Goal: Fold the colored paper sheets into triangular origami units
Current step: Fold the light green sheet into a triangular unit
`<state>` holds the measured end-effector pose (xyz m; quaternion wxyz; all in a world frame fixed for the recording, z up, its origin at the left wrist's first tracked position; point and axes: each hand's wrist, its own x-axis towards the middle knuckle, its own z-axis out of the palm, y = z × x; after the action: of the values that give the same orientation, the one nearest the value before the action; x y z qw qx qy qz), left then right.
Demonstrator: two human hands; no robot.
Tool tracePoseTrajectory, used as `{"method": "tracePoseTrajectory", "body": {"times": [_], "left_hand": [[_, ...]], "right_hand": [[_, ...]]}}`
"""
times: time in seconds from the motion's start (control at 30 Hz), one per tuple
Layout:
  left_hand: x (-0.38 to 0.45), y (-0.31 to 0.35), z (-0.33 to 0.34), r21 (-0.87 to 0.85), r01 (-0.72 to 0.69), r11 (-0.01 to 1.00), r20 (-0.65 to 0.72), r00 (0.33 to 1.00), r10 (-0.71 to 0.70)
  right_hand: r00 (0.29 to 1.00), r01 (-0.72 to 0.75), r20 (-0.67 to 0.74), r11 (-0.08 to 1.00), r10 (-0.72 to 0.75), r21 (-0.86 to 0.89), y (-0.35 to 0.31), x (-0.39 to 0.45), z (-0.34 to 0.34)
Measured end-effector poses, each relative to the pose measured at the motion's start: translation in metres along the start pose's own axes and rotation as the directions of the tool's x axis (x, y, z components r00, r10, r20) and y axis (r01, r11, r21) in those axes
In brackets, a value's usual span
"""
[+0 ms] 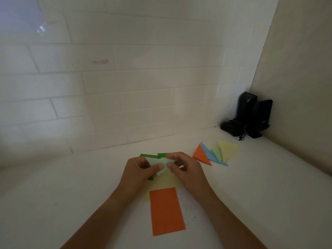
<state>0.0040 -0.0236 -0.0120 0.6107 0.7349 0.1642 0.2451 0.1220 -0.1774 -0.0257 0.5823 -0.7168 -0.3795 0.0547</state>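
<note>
A pale green paper (158,163), partly folded, is held above the counter between both hands. My left hand (138,172) pinches its left side with thumb and fingers. My right hand (185,169) pinches its right side. Dark green sheets (152,155) peek out behind the hands. Beneath the hands lies a pale yellow sheet (167,182), and an orange rectangular sheet (166,211) lies nearer to me on top of it. To the right, folded triangles fan out: orange (202,155), blue (209,155), pale green (217,152) and yellow (227,149).
The white counter (71,194) meets a white tiled wall (125,87) behind and a beige side wall (296,87) at right. Two black speakers (251,116) with a cable stand in the back right corner.
</note>
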Motion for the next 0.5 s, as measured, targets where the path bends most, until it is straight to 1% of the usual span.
{"method": "tracePoseTrajectory", "body": {"times": [0.27,0.37,0.5], "left_hand": [[-0.0021,0.004,0.0012,0.132,-0.119,0.984,-0.064,0.99,0.128],[-0.0004,0.002,0.0013,0.21,-0.144,0.967,-0.084,0.983,0.164],[0.0011,-0.0004,0.0005,0.26,-0.176,0.949,-0.094,0.974,0.206]], "right_hand": [[1.0,-0.02,0.007,1.0,0.02,-0.003,0.005,0.0008,0.0011],[1.0,-0.019,0.01,0.999,0.019,0.027,0.0039,-0.0001,0.0003],[1.0,-0.011,0.029,1.0,0.01,0.01,0.0008,-0.0011,-0.0003]]}}
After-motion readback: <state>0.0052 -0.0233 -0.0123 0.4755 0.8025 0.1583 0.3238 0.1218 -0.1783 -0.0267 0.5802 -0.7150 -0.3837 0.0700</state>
